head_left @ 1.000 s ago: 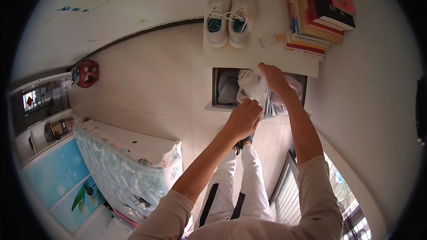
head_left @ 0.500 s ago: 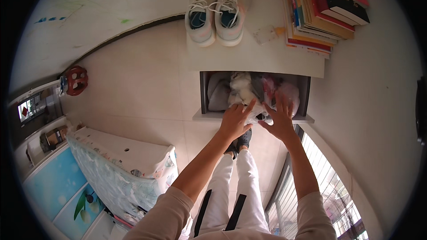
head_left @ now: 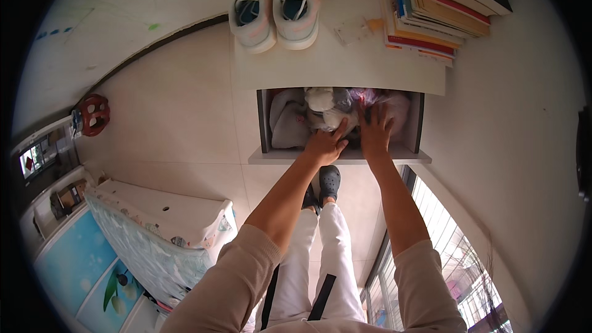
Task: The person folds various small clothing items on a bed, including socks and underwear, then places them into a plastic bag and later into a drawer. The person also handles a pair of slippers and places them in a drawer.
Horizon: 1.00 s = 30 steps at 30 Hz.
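The open drawer [head_left: 341, 124] is packed nearly wall to wall with soft bundles [head_left: 290, 120] and crinkled plastic bags [head_left: 370, 100], so both hands [head_left: 351, 139] press on top of the heap, with little free room beside them. Above the drawer, the desk [head_left: 345, 68] top is bare in a strip along its front edge. Behind that strip, a pair of sneakers [head_left: 274, 3] blocks the left and a book stack [head_left: 438, 3] the right.

Both arms reach forward, left hand [head_left: 325, 145] and right hand [head_left: 375, 131] flat, fingers spread.
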Motion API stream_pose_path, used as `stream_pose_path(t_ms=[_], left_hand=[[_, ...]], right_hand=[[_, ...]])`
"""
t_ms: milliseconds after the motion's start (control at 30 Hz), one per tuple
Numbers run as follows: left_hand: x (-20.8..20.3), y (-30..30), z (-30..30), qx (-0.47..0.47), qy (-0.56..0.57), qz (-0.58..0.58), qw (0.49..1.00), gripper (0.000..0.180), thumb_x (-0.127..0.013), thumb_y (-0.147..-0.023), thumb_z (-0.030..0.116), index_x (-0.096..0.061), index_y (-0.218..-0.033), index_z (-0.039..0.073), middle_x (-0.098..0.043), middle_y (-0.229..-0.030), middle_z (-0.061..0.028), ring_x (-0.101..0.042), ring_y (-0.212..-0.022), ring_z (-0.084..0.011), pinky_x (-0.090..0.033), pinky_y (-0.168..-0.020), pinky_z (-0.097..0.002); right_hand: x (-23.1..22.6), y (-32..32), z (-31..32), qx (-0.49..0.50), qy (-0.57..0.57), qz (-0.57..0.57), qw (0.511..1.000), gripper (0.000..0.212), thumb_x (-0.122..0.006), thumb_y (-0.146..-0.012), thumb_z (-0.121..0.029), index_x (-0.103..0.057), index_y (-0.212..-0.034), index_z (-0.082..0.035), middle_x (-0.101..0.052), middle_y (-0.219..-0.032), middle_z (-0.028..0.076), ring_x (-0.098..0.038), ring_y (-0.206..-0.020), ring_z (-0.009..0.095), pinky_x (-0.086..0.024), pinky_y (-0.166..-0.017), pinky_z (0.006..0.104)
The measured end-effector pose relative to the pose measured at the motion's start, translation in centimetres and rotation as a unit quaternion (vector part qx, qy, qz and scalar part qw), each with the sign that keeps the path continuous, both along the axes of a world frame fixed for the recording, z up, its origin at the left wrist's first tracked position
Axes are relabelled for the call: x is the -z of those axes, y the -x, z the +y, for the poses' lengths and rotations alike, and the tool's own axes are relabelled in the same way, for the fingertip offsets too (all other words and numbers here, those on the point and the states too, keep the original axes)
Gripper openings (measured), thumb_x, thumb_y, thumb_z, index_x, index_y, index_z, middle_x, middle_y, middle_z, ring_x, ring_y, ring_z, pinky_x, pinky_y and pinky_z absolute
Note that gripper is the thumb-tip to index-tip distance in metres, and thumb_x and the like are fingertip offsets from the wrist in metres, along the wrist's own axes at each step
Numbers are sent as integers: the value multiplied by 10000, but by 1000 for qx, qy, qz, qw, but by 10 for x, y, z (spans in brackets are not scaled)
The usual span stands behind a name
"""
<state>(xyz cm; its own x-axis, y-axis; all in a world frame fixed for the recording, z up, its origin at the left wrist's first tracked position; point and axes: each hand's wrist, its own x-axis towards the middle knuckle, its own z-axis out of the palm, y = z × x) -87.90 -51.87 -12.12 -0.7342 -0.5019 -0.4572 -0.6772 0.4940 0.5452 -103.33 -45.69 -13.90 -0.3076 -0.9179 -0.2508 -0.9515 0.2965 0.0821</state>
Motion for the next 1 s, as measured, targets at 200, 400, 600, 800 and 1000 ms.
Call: stream_pose_path(t_ms=[200, 400, 600, 800, 1000], left_hand=[[-40, -32, 39, -11, 140, 36, 989, 530, -493, -882, 354, -362, -1339, 120, -522, -1191, -137, -492, -1061, -363, -330, -965, -522], [-68, -53, 55, -12, 164, 125, 978, 430, -568, -826, 201, -479, -1209, 26, -489, -1224, -126, -409, -1204, -309, -263, -1049, -481], [-63, -34, 28, -168, -44, 104, 979, 322, -585, -794, 147, -503, -1065, -6, -506, -1110, -161, -516, -1041, -316, -474, -812, -400], [-60, -17, 6, -80, 108, 95, 986, 348, -579, -818, 270, -538, -1030, -3, -538, -995, -152, -527, -957, -311, -439, -823, -432], [-64, -33, 20, -63, 144, 56, 986, 499, -547, -841, 359, -507, -1163, -20, -535, -1067, -167, -468, -1073, -323, -331, -986, -452]], right_hand=[[-66, -67, 58, 90, 110, -208, 968, 468, -617, -775, -135, -499, -1223, -70, -258, -1403, 209, -189, -1314, 424, -194, -1051, 543], [-62, -104, 96, 663, 195, -677, 253, 647, -637, -837, -278, -296, -1294, 26, -333, -1328, 180, -435, -1152, 338, -405, -937, 433], [-68, -70, 46, 625, 164, -759, 81, 801, -587, -829, -450, -198, -1332, 37, -359, -1259, 202, -455, -1094, 359, -429, -907, 473], [-87, -68, 28, 648, 171, -742, 20, 1004, -557, -791, -587, -60, -1361, 74, -338, -1273, 204, -494, -978, 326, -447, -847, 439], [-59, -57, 36, 558, 167, -813, -13, 1125, -481, -767, -688, 113, -1380, 45, -195, -1375, 232, -458, -1026, 369, -398, -899, 465]])
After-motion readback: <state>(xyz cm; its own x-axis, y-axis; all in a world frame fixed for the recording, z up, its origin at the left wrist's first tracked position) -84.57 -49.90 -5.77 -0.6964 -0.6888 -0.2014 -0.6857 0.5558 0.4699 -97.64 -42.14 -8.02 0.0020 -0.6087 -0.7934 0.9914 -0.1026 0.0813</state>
